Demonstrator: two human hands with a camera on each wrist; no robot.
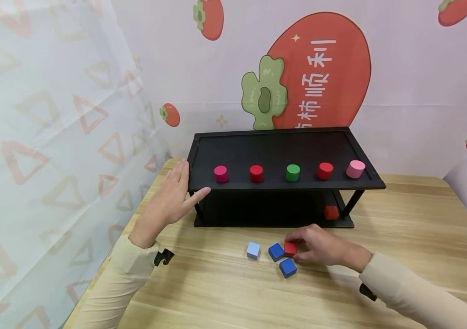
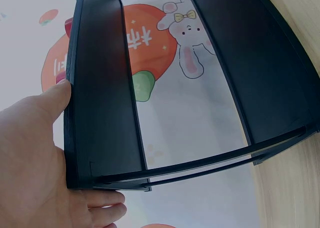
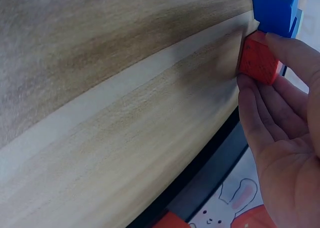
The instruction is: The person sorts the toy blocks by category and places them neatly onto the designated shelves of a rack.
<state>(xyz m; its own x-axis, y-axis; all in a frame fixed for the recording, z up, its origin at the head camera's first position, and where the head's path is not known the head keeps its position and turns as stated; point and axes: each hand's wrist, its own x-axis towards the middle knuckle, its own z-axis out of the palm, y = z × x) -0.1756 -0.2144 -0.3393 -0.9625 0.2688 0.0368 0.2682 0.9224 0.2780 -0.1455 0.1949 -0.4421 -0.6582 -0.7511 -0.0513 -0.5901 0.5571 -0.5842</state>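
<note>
My right hand [image 1: 319, 244] pinches a red cube [image 1: 290, 249] on the tabletop between thumb and fingers; the right wrist view shows the same red cube [image 3: 258, 58] at the fingertips. Close by lie two dark blue cubes [image 1: 276, 252] and a light blue cube [image 1: 253, 250]. My left hand [image 1: 167, 196] rests against the left end of a black two-tier shelf [image 1: 266, 148], fingers straight along its side and thumb at the front edge. In the left wrist view the hand [image 2: 35, 153] touches the shelf's corner.
Along the upper tier stand several cylinders: magenta [image 1: 221, 174], red [image 1: 256, 173], green [image 1: 292, 172], another red [image 1: 325, 171] and pink [image 1: 355, 169]. A red cube [image 1: 331, 212] sits at the lower tier's right end. Patterned cloth [image 1: 212, 82] hangs behind and at both sides.
</note>
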